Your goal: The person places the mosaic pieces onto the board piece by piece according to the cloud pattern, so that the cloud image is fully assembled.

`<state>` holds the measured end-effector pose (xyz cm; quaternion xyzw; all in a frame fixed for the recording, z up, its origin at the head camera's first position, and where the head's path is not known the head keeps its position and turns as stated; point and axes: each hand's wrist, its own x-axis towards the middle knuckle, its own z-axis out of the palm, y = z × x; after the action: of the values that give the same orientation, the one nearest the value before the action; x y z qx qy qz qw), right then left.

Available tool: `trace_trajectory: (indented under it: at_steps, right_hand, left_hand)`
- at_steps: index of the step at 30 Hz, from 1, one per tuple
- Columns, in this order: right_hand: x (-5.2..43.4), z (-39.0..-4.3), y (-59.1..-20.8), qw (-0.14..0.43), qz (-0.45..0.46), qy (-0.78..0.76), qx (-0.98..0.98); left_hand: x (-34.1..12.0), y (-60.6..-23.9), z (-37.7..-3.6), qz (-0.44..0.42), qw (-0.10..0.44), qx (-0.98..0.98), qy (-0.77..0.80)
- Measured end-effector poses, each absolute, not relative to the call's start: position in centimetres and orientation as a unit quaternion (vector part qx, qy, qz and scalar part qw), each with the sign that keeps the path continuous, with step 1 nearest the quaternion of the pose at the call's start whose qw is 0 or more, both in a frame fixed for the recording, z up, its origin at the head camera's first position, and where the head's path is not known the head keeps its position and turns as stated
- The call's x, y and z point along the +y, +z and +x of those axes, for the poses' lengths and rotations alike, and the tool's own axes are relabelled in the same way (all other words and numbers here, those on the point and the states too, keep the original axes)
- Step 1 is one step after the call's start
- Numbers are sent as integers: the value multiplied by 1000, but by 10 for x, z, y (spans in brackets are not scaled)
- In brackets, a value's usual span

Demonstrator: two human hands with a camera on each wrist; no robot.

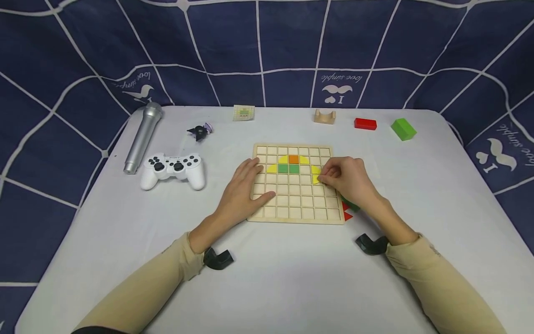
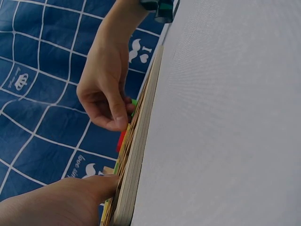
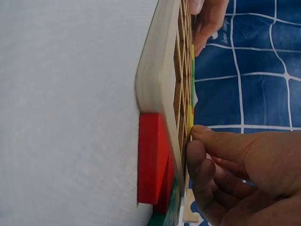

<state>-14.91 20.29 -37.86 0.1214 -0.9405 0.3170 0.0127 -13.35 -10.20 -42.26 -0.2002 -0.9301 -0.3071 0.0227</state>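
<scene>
Only a small patch of colour tiles sat near twelve o'clock on the grid board [image 1: 294, 218] — most cells bare — while the right hand [image 1: 346, 178] pinched a yellow tile [image 1: 315, 175] at three o'clock and the left hand [image 1: 244, 185] lay flat, fingers straight, at nine o'clock.

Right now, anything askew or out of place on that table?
Nothing spilled or damaged. One oddity: loose red pieces and a green piece lie wedged against the grid board's right front corner, half hidden under the right hand, which pinches a yellow piece over the grid. The left hand rests flat on the board.
</scene>
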Motion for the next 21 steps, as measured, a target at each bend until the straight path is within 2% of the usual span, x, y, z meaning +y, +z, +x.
trace_trajectory:
  at_steps: [10, 17, 21]
  right_hand:
    - [207, -149, -373, -2, 165, 301, -939]
    - [241, -157, -359, 22, 115, 302, -946]
    - [259, -161, -354, -14, 90, 301, -949]
  left_hand:
    - [-102, -422, -133, -193, 15, -933, -305]
    - [-102, -421, -133, -195, 14, -932, -307]
    - [-102, -421, -133, -195, 13, -932, -306]
